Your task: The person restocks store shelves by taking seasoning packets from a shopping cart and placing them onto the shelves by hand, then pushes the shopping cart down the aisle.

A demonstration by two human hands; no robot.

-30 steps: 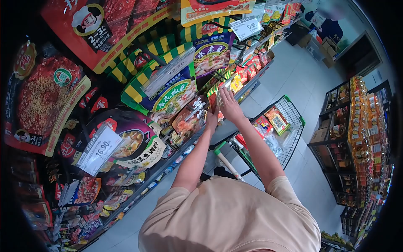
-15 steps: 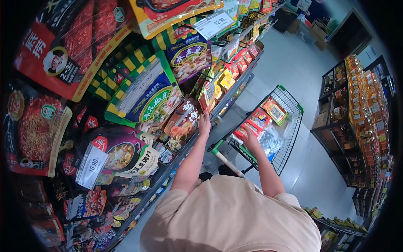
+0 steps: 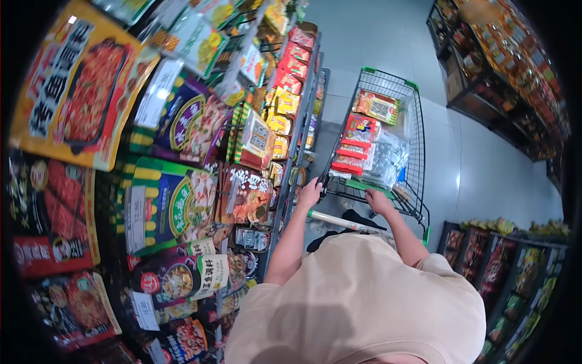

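Observation:
A wire shopping cart point(image 3: 418, 145) with green corners stands in front of me. My left hand point(image 3: 310, 195) is closed at the near left corner of its basket. Fingers curled, my right hand point(image 3: 379, 202) grips the near rim by the green strip. The pale handlebar point(image 3: 345, 221) lies nearer my body than both hands. Inside the basket are red packets point(image 3: 357, 136), a packet with a square printed code point(image 3: 379, 107) and a clear plastic-wrapped item point(image 3: 385, 159). The undersides of my fingers are hidden.
On the left, a shelf rack holds hanging seasoning pouches point(image 3: 176, 200) and price tags point(image 3: 144, 310). Its edge point(image 3: 285, 182) runs close beside my left arm. Stocked shelves point(image 3: 497, 91) stand across the grey floor point(image 3: 485, 164), with more racks point(image 3: 509, 273) at lower right.
My left hand has come away from a packet on the shelf and closed on the cart. My right hand has moved from above the basket's contents to its near rim. The view has turned.

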